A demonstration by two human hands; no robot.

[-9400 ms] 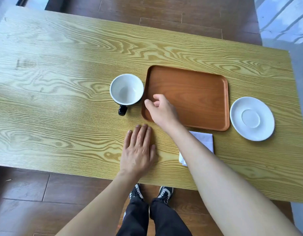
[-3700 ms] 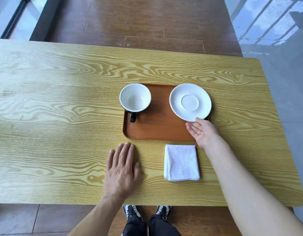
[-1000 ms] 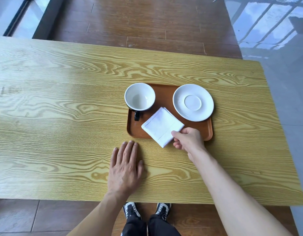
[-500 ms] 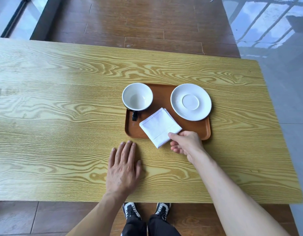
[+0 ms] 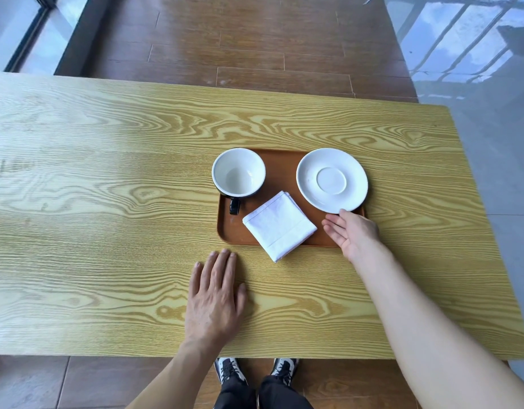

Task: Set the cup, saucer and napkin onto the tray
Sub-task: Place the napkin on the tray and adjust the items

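Note:
A brown tray (image 5: 280, 169) lies on the wooden table (image 5: 107, 202). The white cup (image 5: 238, 172) with its black handle stands on the tray's left side. On the right side rests the white saucer (image 5: 331, 180), its rim past the tray's edge. The folded white napkin (image 5: 280, 225) lies on the tray's near part, one corner hanging over the front rim. My right hand (image 5: 353, 231) is open, palm up, fingertips touching the saucer's near rim, over the tray's right corner. My left hand (image 5: 215, 293) lies flat on the table, in front of the tray.
The table's near edge runs just above my shoes (image 5: 255, 370). Brown floorboards (image 5: 255, 39) lie beyond the far edge, and a glossy grey floor (image 5: 491, 113) lies to the right.
My right hand has let go of the napkin and moved right to the saucer's near rim. The napkin now lies still on the tray. My left hand has stayed flat.

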